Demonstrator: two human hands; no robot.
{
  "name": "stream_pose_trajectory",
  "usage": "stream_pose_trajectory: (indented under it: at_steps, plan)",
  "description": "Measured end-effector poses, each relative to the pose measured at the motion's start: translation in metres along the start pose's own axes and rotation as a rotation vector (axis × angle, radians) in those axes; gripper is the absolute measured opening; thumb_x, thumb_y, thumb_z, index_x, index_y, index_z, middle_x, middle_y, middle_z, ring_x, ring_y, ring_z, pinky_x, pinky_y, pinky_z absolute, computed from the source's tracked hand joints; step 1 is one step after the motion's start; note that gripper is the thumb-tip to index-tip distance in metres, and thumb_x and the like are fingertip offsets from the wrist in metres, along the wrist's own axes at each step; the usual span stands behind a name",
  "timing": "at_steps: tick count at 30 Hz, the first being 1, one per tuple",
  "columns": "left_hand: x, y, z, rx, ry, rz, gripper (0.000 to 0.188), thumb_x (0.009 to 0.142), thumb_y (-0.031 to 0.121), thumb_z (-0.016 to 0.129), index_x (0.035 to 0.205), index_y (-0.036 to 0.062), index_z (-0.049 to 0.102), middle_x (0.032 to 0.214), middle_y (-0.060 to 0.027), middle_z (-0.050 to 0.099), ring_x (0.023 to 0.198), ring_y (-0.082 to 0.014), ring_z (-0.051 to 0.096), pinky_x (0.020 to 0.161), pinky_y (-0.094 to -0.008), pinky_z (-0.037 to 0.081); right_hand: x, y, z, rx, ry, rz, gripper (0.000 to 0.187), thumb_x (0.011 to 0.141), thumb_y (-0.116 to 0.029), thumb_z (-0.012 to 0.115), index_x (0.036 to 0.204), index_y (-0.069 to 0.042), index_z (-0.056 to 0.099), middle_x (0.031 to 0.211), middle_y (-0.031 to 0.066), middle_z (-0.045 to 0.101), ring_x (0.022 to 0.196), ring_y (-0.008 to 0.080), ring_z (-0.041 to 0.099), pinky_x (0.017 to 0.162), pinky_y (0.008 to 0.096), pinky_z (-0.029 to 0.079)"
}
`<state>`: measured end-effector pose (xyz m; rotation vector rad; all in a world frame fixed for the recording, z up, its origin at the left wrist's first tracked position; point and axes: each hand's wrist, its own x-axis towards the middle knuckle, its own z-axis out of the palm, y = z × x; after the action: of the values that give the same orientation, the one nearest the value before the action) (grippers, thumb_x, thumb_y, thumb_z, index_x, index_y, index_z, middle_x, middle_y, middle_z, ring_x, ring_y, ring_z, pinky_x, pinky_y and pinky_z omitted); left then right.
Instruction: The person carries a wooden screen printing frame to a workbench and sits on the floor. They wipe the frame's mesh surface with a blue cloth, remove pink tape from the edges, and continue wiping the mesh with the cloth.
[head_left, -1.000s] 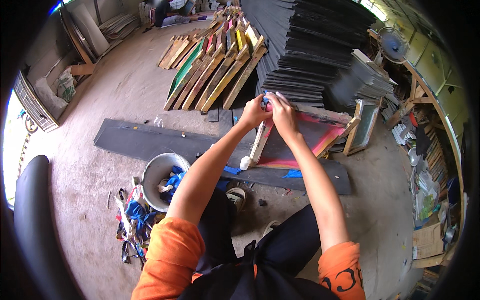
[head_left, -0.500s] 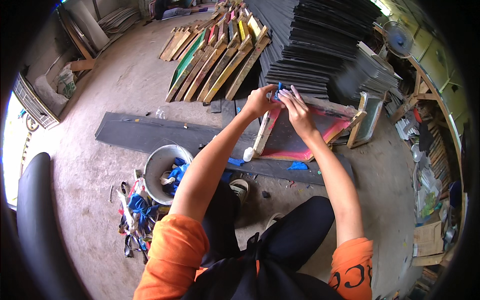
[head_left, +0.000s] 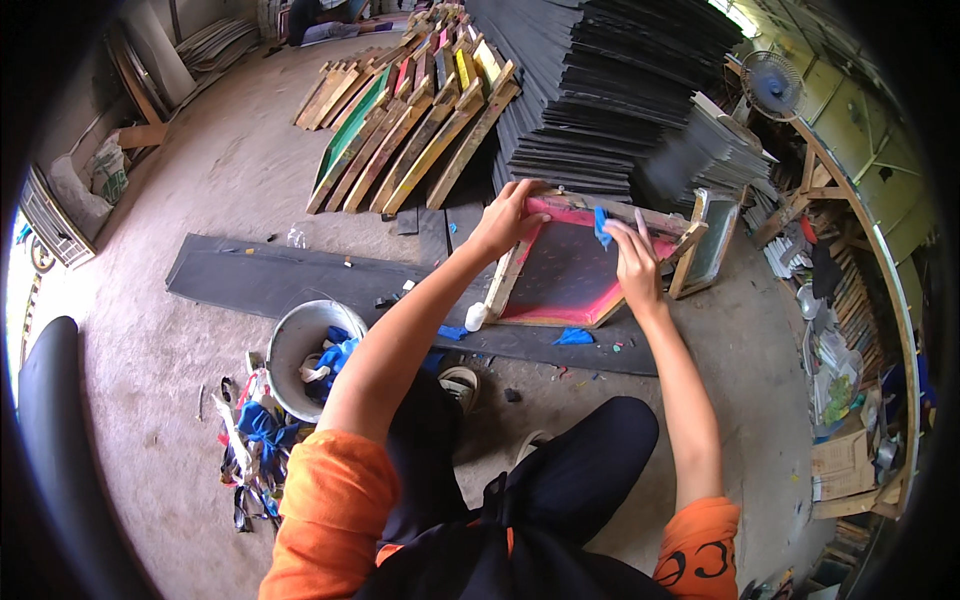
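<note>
A wooden screen-printing frame [head_left: 562,268] stands tilted before me, its dark mesh bordered with pink. My left hand [head_left: 510,217] is closed round the frame's upper left corner, thumb on the inner side. A small blue cloth [head_left: 602,226] is pinched in the fingers of my right hand [head_left: 636,258], near the frame's upper edge on the right. Below the frame's lower left corner is a small white bottle [head_left: 475,316]. On the black sheet underneath lies another blue scrap [head_left: 574,337].
A bucket of rags [head_left: 300,350] stands left of my legs, with a heap of scraps [head_left: 262,435] beside it. Several wooden frames [head_left: 410,130] lean in a row farther off. Behind my frame rises a tall stack of black sheets [head_left: 590,90]. A fan [head_left: 773,85] is at the right.
My right hand has moved right and down with the blue cloth, away from my left hand. My left hand now grips the frame's corner. The view has shifted slightly.
</note>
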<state>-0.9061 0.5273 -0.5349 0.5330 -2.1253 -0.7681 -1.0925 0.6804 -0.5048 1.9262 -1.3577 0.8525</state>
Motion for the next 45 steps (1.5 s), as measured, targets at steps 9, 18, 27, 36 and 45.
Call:
stream_pose_trajectory:
  at_steps: [9, 18, 27, 36, 45]
  plan:
    - [-0.014, -0.087, 0.055, -0.057, 0.047, -0.141, 0.089, 0.069, 0.013, 0.072, 0.138, 0.0061, 0.014, 0.132, -0.0250, 0.034, 0.123, -0.0404, 0.034, 0.101, -0.0400, 0.032, -0.154, 0.020, 0.060, 0.337, -0.508, 0.728, 0.013, 0.084, -0.004, 0.049, 0.093, -0.001, 0.059, 0.085, 0.0204, 0.062, 0.080, 0.0374, 0.060, 0.066, 0.0439, 0.046]
    - [0.028, -0.135, 0.051, -0.264, -0.029, -0.159, 0.076, 0.076, 0.012, 0.070, 0.137, 0.0076, 0.025, 0.121, -0.0119, 0.051, 0.101, -0.0173, 0.054, 0.081, -0.0313, 0.045, -0.263, -0.004, 0.143, 0.438, -0.656, 0.842, 0.010, 0.082, -0.010, 0.055, 0.090, -0.004, 0.057, 0.084, 0.0164, 0.061, 0.079, 0.0354, 0.059, 0.067, 0.0426, 0.047]
    - [0.044, -0.157, 0.051, -0.236, -0.037, -0.197, 0.073, 0.078, 0.018, 0.070, 0.136, 0.0063, 0.027, 0.118, -0.0118, 0.054, 0.092, -0.0137, 0.055, 0.079, -0.0300, 0.047, -0.226, -0.007, 0.155, 0.275, -0.510, 0.553, 0.023, 0.075, -0.011, 0.064, 0.096, -0.005, 0.056, 0.093, 0.0137, 0.055, 0.086, 0.0319, 0.055, 0.075, 0.0388, 0.045]
    - [-0.042, -0.191, 0.079, -0.129, -0.176, -0.298, 0.076, 0.071, 0.013, 0.074, 0.133, 0.0055, 0.031, 0.115, -0.0163, 0.053, 0.101, -0.0241, 0.058, 0.086, -0.0354, 0.049, -0.175, -0.032, 0.226, 0.736, -0.562, 0.780, 0.030, 0.075, -0.018, 0.068, 0.096, -0.002, 0.054, 0.089, 0.0123, 0.056, 0.081, 0.0295, 0.059, 0.071, 0.0382, 0.048]
    - [-0.082, -0.205, 0.098, -0.138, -0.260, -0.319, 0.077, 0.065, 0.018, 0.080, 0.121, -0.0030, 0.033, 0.103, -0.0191, 0.058, 0.092, -0.0292, 0.061, 0.074, -0.0355, 0.053, -0.169, -0.026, 0.261, 0.637, -0.608, 0.590, 0.032, 0.077, -0.030, 0.066, 0.090, -0.001, 0.059, 0.082, 0.0181, 0.057, 0.077, 0.0360, 0.057, 0.065, 0.0418, 0.046]
